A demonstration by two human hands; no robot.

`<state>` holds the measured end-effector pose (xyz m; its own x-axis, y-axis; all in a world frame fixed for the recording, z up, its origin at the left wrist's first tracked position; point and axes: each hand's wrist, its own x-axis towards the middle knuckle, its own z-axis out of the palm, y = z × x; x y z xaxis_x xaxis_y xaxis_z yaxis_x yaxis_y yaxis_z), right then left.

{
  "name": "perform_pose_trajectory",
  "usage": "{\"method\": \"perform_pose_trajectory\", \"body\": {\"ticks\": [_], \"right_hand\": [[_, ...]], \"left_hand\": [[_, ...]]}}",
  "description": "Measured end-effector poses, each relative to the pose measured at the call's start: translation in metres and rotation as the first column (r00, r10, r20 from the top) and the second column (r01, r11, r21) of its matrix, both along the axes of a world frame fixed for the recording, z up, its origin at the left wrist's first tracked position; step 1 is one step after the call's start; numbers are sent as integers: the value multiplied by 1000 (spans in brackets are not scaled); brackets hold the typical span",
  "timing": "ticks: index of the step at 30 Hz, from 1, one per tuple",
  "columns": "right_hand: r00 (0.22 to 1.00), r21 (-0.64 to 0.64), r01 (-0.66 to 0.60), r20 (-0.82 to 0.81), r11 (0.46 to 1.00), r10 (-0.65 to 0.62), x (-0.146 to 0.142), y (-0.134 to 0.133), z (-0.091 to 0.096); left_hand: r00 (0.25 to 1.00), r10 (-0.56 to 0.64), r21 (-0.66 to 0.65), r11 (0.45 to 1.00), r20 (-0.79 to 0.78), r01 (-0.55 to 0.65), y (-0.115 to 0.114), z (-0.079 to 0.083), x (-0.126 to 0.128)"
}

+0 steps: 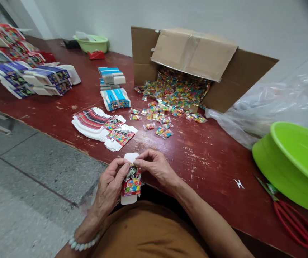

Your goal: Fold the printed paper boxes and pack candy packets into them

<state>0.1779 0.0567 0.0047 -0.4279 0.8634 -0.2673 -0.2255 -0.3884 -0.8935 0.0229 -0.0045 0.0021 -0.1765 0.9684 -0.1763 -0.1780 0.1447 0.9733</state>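
Just past the table's front edge, a small printed candy box [132,181] is held upright before my body, with white flaps showing at its top and bottom. My left hand [112,182] grips its left side between thumb and fingers. With thumb and fingertips, my right hand [156,165] pinches the top right corner by the upper flap. Beyond the hands lies a fanned row of flat red-printed boxes [94,123], with further flat boxes [123,136] at its right end. Wrapped candies [164,132] lie scattered behind them.
A tipped cardboard carton [194,53] spills wrapped candies onto the red table [197,161]. Blue bundled boxes [116,99] and purple bundles [48,79] stand left. At right are a green basin [277,161], red-handled scissors [290,222] and clear plastic bags [285,100].
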Motion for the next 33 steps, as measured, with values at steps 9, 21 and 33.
{"method": "perform_pose_trajectory", "body": {"ticks": [9, 21, 33], "right_hand": [[998, 146, -19, 59, 989, 10, 2, 11, -4], [979, 429, -118, 202, 896, 32, 6, 2, 3], [958, 277, -173, 268, 945, 97, 9, 19, 9]], "left_hand": [[999, -24, 21, 1000, 35, 23, 0, -4, 0], [872, -118, -251, 932, 476, 263, -3, 10, 12], [914, -200, -140, 955, 351, 263, 2, -7, 13]]}}
